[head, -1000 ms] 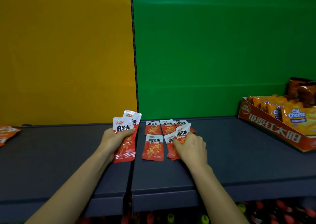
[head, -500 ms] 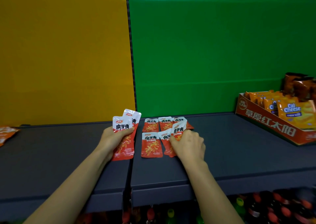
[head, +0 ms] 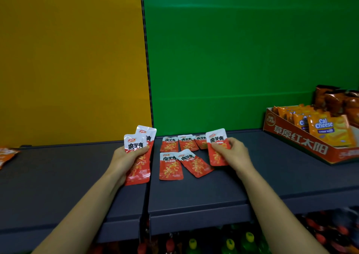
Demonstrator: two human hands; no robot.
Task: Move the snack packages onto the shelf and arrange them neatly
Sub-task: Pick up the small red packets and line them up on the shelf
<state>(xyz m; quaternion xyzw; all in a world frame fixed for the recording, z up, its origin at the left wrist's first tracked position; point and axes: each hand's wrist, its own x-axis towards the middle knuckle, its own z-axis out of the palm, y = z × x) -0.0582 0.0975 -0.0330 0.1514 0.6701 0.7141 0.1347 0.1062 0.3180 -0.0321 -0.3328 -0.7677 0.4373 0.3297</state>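
Note:
Several red-and-white snack packages lie flat on the dark grey shelf (head: 204, 193) in front of the green back panel. Three form a back row (head: 186, 142). Two lie in front: a straight one (head: 171, 166) and a tilted one (head: 195, 163). My left hand (head: 124, 160) grips a small fanned stack of the same packages (head: 140, 152) above the seam between the two shelf boards. My right hand (head: 234, 154) holds one package (head: 217, 147) upright by its side, just right of the front pair, with its lower edge near the shelf.
An orange display box (head: 299, 139) of Cal Cheese packs stands at the right, with brown bags behind it. An orange packet (head: 6, 154) lies at the far left edge. Bottles fill the level below the shelf.
My right hand has lifted one package off the front pair and carried it to the right. The tilted package beneath is now uncovered. My left hand keeps its stack.

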